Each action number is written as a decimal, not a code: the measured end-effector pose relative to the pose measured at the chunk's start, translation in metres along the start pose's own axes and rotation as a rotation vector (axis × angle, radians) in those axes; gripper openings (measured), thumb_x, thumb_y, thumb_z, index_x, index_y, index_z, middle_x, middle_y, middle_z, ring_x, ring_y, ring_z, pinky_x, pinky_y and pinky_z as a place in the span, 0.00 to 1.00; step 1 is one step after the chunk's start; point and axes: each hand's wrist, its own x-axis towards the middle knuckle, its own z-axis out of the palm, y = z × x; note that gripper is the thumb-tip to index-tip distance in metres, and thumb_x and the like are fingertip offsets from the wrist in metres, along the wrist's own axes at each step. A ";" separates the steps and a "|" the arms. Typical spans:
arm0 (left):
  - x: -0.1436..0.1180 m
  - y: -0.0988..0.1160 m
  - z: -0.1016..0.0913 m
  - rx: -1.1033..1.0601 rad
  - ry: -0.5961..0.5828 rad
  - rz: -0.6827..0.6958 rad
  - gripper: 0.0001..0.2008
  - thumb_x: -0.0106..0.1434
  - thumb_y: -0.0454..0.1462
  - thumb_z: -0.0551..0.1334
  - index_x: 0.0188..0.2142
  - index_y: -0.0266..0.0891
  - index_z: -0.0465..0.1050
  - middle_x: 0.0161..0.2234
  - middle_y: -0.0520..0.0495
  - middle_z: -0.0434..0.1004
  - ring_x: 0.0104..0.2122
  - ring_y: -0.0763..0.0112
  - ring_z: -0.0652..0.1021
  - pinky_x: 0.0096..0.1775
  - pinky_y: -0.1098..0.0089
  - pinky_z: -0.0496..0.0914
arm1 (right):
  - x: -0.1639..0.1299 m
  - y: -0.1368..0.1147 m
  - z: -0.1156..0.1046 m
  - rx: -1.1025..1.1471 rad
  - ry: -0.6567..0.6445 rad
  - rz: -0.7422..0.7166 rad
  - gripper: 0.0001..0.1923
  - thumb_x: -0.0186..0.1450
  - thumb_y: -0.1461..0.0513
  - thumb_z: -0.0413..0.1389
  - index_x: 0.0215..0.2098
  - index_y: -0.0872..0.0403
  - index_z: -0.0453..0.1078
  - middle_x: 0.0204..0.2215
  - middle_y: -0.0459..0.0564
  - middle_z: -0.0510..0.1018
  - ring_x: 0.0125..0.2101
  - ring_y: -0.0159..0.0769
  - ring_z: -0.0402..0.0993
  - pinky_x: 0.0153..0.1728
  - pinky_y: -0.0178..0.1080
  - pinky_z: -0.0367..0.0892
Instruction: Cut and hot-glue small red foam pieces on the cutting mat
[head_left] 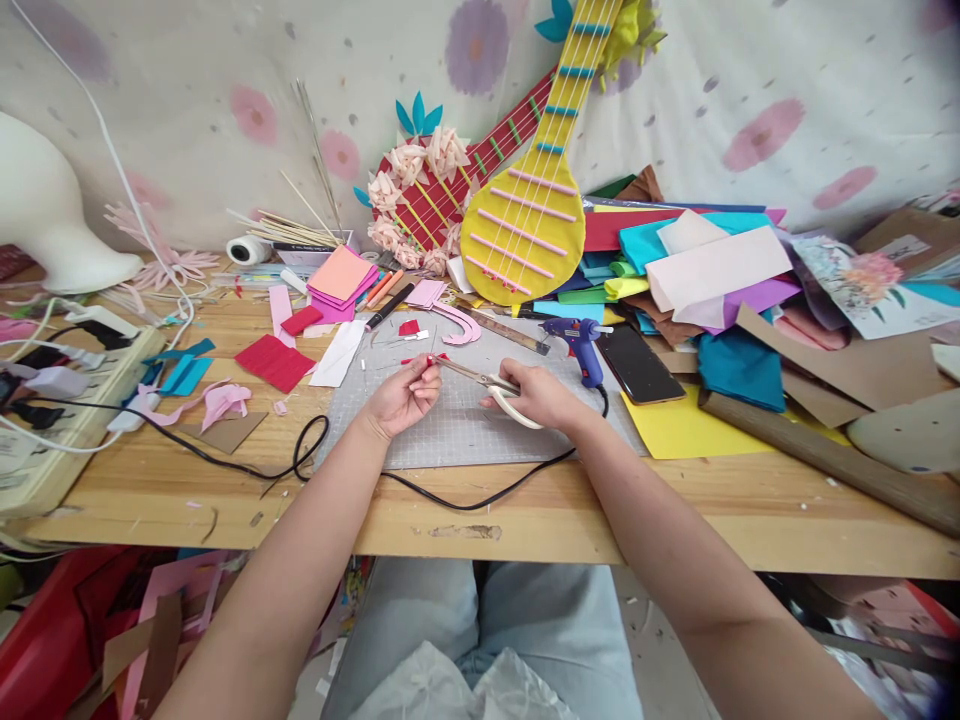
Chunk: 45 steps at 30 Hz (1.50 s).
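My left hand [403,396] hovers over a grey cutting mat [457,430] and pinches a small red scrap [436,358] between its fingertips. My right hand [537,395] grips the white handles of a pair of scissors [487,381]. The blades point left and their tips meet the red scrap. Both hands are close together above the middle of the mat, on a wooden table [570,510].
A blue glue gun [579,342] and a black phone [638,364] lie right of the mat, with its black cord [450,495] looping along the front. Coloured felt sheets [705,280] pile at right. A power strip [67,390] sits left; paper guitars [525,220] lean behind.
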 end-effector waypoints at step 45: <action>0.002 -0.001 -0.001 0.073 -0.016 -0.042 0.16 0.66 0.33 0.46 0.27 0.30 0.66 0.18 0.55 0.54 0.14 0.87 0.57 0.15 0.86 0.54 | 0.000 0.001 -0.004 0.033 -0.007 0.003 0.23 0.52 0.42 0.53 0.25 0.51 0.55 0.20 0.42 0.66 0.22 0.30 0.58 0.23 0.33 0.49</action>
